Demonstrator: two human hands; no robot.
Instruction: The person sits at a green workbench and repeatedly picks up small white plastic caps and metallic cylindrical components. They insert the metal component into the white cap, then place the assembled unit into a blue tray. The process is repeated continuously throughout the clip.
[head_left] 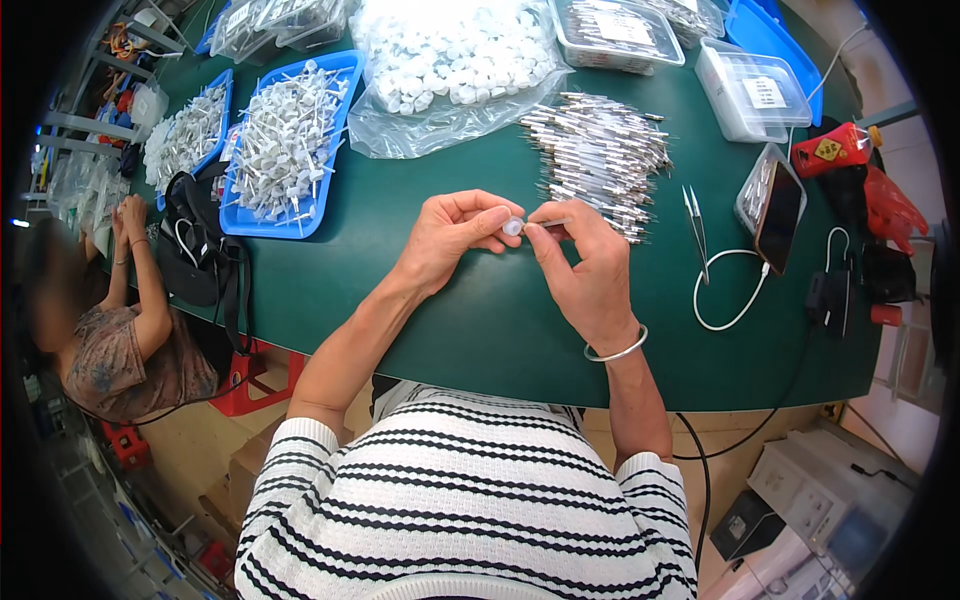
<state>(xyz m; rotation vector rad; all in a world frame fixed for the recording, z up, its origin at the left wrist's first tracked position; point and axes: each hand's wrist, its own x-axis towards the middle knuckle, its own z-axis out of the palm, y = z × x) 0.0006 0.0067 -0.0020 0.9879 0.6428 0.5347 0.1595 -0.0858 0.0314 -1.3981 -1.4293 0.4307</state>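
Over the green table my two hands meet. My left hand (460,232) pinches a small white plastic cap (513,226) between thumb and fingers. My right hand (585,255), with a bangle at its wrist, pinches a thin metal rod (546,222) whose end meets the cap; whether it sits inside cannot be seen. Just beyond the right hand lies a pile of thin metal-and-white rods (600,160). Farther off, a clear plastic bag (400,130) holds many white caps. To the left, a blue tray (312,215) is heaped with white caps on stems.
On the right lie tweezers (696,230), a phone (778,220) on a clear box, its white cable (700,305), a lidded plastic box (750,95) and a red bottle (830,150). At left are a second blue tray (225,85), a black bag (190,240) and another person (120,330).
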